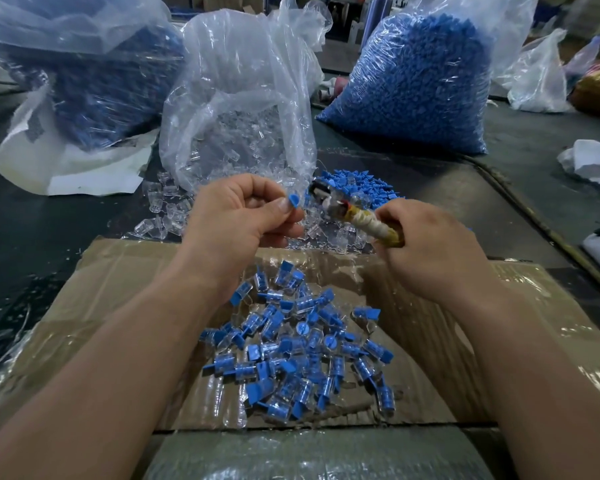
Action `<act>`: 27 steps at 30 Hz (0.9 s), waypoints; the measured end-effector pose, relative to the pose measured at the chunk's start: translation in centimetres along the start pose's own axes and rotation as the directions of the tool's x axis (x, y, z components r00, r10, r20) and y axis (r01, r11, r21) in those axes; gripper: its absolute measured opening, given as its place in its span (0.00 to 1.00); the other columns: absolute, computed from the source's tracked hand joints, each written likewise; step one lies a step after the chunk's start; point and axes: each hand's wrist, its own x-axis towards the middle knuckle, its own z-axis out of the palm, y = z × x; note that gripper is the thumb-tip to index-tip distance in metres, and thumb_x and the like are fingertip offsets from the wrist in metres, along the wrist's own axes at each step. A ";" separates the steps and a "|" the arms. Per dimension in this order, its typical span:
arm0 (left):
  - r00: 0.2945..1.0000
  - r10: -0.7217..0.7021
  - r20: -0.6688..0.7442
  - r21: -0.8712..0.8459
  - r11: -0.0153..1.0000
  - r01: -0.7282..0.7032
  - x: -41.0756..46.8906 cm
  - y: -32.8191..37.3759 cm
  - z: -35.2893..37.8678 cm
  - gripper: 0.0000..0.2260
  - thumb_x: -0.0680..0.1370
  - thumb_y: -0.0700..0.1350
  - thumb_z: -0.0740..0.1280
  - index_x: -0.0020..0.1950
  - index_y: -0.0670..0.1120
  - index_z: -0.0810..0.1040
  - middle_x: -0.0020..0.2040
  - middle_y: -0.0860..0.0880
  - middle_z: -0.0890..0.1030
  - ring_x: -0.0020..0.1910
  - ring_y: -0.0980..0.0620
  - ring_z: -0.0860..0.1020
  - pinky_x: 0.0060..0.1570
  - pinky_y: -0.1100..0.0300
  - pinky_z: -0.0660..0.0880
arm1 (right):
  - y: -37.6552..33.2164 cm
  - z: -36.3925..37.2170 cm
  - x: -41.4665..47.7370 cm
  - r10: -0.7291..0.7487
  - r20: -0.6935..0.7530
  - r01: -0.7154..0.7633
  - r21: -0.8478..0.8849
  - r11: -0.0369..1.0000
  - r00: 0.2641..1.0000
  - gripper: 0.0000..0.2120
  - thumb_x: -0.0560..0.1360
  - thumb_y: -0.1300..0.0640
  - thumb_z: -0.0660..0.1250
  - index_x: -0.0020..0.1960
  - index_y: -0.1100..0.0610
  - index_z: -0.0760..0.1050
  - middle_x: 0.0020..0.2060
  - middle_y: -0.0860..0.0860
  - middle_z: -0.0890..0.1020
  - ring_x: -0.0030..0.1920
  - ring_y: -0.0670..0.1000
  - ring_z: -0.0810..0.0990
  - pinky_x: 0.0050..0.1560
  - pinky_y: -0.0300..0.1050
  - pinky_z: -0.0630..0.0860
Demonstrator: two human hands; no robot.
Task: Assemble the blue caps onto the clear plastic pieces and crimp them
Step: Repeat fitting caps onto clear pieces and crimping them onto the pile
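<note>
Presently a blue cap (293, 201) is being pinched between thumb and forefinger of the left grip (238, 216), above the 12 o'clock edge of the cardboard (118, 271); whether one of the clear pieces (160, 199) is being held under it cannot be told; the wrapped handle of a crimping tool (371, 223) is being clasped tightly in the right grip (430, 247), its head being aimed toward 10 o'clock, near the cap; crimping is seemingly being set up; next, squarer seating of the cap between the jaws is being called for; finished pieces (298, 351) are being heaped at 6 o'clock.
</note>
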 end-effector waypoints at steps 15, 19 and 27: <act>0.997 0.070 -0.026 0.077 0.995 -0.068 0.2 -0.3 0.0 0.08 0.74 0.32 0.65 0.40 0.44 0.76 0.30 0.49 0.82 0.31 0.52 0.82 0.33 0.62 0.79 | -1.2 0.3 -0.3 -0.102 0.155 0.063 0.240 0.969 0.983 0.10 0.75 0.57 0.64 0.45 0.45 0.65 0.37 0.41 0.70 0.38 0.39 0.68 0.34 0.35 0.60; 0.997 0.069 -0.029 0.077 0.995 -0.067 0.1 -0.3 -0.1 0.07 0.74 0.32 0.65 0.40 0.43 0.76 0.31 0.49 0.82 0.31 0.52 0.82 0.32 0.62 0.79 | -1.3 0.3 -0.3 -0.110 0.170 0.066 0.247 0.967 0.979 0.09 0.75 0.58 0.64 0.46 0.46 0.66 0.38 0.41 0.70 0.38 0.39 0.67 0.34 0.34 0.59; 0.991 0.120 -0.052 0.127 0.985 -0.113 -0.1 -0.2 0.3 0.09 0.74 0.31 0.64 0.39 0.45 0.75 0.29 0.51 0.81 0.30 0.54 0.81 0.33 0.61 0.79 | -1.5 1.2 0.1 -0.101 0.146 0.074 0.181 0.981 0.984 0.09 0.75 0.57 0.63 0.43 0.47 0.64 0.36 0.42 0.69 0.36 0.41 0.67 0.33 0.38 0.61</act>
